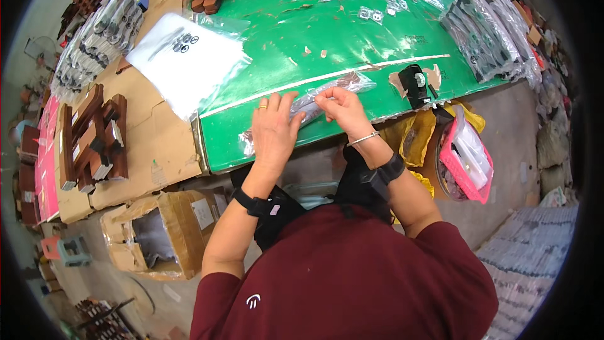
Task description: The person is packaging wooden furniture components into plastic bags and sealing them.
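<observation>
Where the right hand (345,111) touches, the bag (307,104) seems pinched.

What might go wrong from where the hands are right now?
The thin film of the clear plastic package might wrinkle or tear, since the right hand seems to pinch at it. The package could also slide or twist, as the left hand only lies across it. The black object sits near the front edge of the green table, so a bump might knock it off.
</observation>
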A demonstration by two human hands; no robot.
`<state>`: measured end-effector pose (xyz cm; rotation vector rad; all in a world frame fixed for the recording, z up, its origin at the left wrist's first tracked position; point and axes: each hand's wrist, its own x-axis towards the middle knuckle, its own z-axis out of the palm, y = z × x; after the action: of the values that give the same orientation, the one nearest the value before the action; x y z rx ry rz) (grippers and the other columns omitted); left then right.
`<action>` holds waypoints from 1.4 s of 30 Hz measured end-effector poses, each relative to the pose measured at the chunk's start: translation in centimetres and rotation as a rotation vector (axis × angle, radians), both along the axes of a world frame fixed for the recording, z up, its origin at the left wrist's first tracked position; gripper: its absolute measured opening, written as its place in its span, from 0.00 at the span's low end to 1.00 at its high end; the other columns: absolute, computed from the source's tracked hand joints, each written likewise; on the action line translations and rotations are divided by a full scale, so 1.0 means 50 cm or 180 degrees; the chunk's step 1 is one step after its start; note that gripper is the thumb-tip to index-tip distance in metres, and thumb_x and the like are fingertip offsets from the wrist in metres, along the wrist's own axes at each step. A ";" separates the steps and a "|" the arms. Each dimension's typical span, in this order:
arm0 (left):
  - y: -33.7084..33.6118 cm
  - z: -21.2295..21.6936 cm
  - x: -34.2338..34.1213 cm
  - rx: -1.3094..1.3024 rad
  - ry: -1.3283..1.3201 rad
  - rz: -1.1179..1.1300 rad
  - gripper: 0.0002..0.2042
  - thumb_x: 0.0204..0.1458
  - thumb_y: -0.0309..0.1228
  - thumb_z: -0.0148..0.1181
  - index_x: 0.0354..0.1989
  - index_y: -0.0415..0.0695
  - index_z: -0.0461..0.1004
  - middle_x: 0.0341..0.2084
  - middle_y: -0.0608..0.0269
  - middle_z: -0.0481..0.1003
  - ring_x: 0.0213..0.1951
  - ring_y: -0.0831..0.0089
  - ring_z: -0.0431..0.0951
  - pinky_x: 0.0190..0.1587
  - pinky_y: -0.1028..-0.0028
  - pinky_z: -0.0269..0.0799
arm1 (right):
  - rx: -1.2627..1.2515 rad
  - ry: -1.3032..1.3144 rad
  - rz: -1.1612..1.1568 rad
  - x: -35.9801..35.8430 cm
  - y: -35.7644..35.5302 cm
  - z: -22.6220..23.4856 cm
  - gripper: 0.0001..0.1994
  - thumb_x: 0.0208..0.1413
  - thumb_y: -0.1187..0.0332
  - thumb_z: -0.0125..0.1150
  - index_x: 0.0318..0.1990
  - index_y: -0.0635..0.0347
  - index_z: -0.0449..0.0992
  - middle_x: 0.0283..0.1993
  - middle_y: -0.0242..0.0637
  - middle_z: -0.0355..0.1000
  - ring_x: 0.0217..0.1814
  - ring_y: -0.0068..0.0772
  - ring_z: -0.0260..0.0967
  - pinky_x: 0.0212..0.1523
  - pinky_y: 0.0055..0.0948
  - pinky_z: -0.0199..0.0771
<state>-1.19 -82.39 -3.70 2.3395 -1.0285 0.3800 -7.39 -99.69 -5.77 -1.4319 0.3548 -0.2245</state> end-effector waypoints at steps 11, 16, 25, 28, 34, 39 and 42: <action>-0.010 0.012 -0.023 -0.0044 -0.0354 -0.0091 0.29 0.49 0.29 0.65 0.63 0.55 0.69 0.49 0.60 0.71 0.43 0.58 0.71 0.44 0.63 0.67 | -0.0539 0.0312 -0.0146 0.001 -0.005 -0.029 0.12 0.56 0.62 0.67 0.33 0.63 0.79 0.24 0.30 0.74 0.22 0.18 0.68 0.23 0.22 0.67; -0.008 -0.002 -0.022 0.0153 -0.0353 -0.0150 0.23 0.51 0.29 0.63 0.58 0.55 0.74 0.48 0.60 0.72 0.43 0.59 0.71 0.44 0.63 0.66 | -0.0590 0.0372 -0.0124 -0.002 -0.008 -0.039 0.13 0.54 0.61 0.68 0.35 0.65 0.80 0.26 0.33 0.76 0.25 0.20 0.71 0.26 0.24 0.71; -0.015 -0.007 -0.006 0.0178 -0.0090 -0.0142 0.16 0.53 0.30 0.62 0.52 0.54 0.79 0.40 0.66 0.75 0.41 0.61 0.70 0.44 0.64 0.66 | -0.0625 0.0076 -0.0094 -0.042 -0.010 0.009 0.15 0.52 0.63 0.69 0.40 0.66 0.78 0.26 0.33 0.77 0.26 0.20 0.72 0.29 0.23 0.70; -0.009 -0.018 0.020 0.0140 -0.0118 -0.0133 0.15 0.53 0.30 0.62 0.50 0.54 0.80 0.38 0.68 0.74 0.41 0.62 0.70 0.42 0.64 0.66 | -0.0421 -0.0060 -0.0115 -0.062 -0.011 -0.004 0.14 0.54 0.63 0.68 0.40 0.65 0.76 0.24 0.31 0.76 0.25 0.19 0.71 0.27 0.22 0.67; -0.013 -0.014 0.027 0.0120 -0.0218 -0.0155 0.13 0.53 0.31 0.62 0.48 0.54 0.81 0.36 0.69 0.74 0.40 0.63 0.71 0.41 0.64 0.65 | -0.0693 0.0164 -0.0212 -0.074 -0.024 -0.013 0.14 0.58 0.64 0.65 0.46 0.62 0.75 0.19 0.27 0.71 0.22 0.16 0.67 0.25 0.20 0.64; -0.014 -0.015 0.022 0.0170 -0.0243 -0.0092 0.14 0.54 0.31 0.62 0.49 0.54 0.81 0.36 0.68 0.74 0.40 0.64 0.71 0.40 0.64 0.65 | -0.0916 0.0043 0.0081 -0.036 -0.002 0.037 0.13 0.58 0.65 0.65 0.46 0.61 0.75 0.18 0.25 0.68 0.20 0.14 0.65 0.24 0.20 0.63; -0.017 -0.015 0.022 0.0113 -0.0322 -0.0106 0.14 0.54 0.31 0.62 0.50 0.55 0.81 0.36 0.68 0.73 0.39 0.64 0.71 0.40 0.64 0.65 | -0.1535 0.0345 0.0147 -0.013 -0.001 0.035 0.13 0.55 0.64 0.67 0.45 0.58 0.77 0.17 0.27 0.68 0.19 0.17 0.66 0.23 0.24 0.63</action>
<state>-0.11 -83.24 -4.47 2.3520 -1.1287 0.4751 -8.02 -99.76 -4.00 -1.9310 0.3705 -0.2030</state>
